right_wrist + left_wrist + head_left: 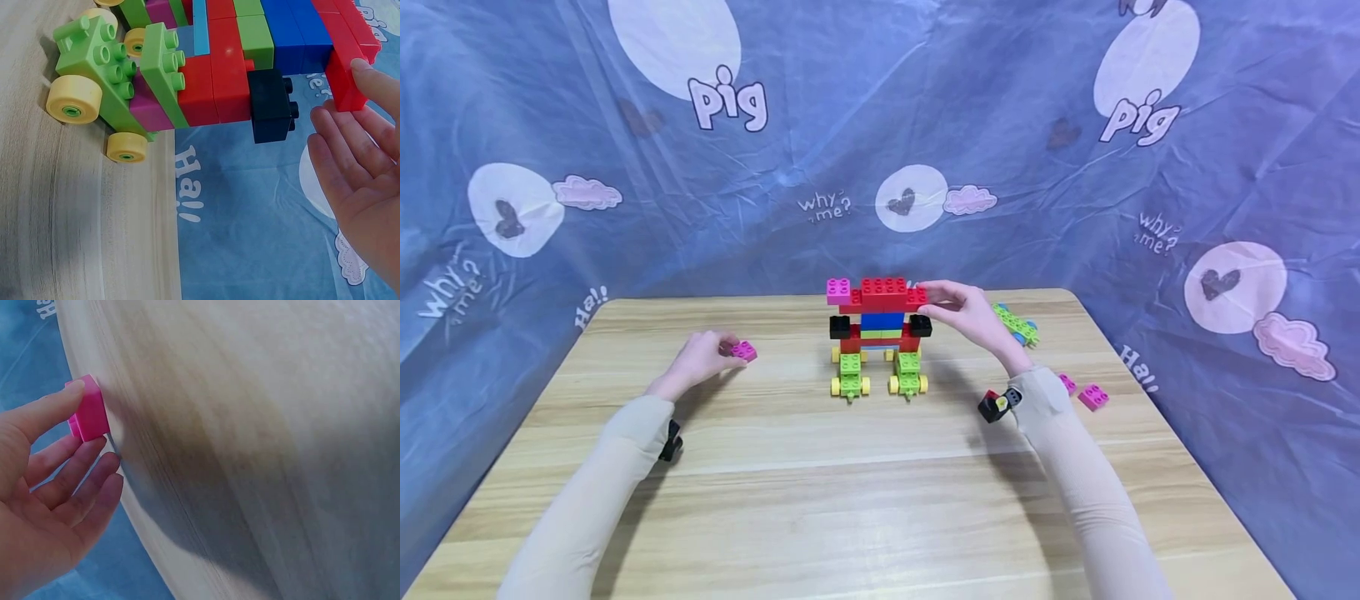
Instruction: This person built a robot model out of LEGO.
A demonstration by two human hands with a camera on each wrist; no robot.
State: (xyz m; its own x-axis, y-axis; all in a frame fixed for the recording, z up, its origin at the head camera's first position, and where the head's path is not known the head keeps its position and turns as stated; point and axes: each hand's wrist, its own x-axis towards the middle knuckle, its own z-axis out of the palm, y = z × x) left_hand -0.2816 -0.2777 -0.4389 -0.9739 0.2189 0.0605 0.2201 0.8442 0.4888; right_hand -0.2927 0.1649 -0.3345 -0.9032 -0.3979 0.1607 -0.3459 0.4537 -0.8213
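A figure built of toy bricks (883, 321) stands upright on two green wheeled bases (850, 375) at the middle of the table, with red, blue and black bricks above. On its upper left corner sits a pink brick (838, 291). My right hand (964, 314) holds the red brick (345, 78) at the figure's upper right end, thumb on one face and fingertips beneath. A black brick (270, 105) juts out just below it. To the left, my left hand (700, 360) pinches a loose pink brick (91, 411) between thumb and fingers, low over the table.
Behind the right hand lies a green wheeled base (1017, 325) with blue wheels. Beside the right forearm are loose pink bricks (1093, 397), one partly hidden by the sleeve. Blue printed cloth (880, 125) hangs around the wooden table (850, 517).
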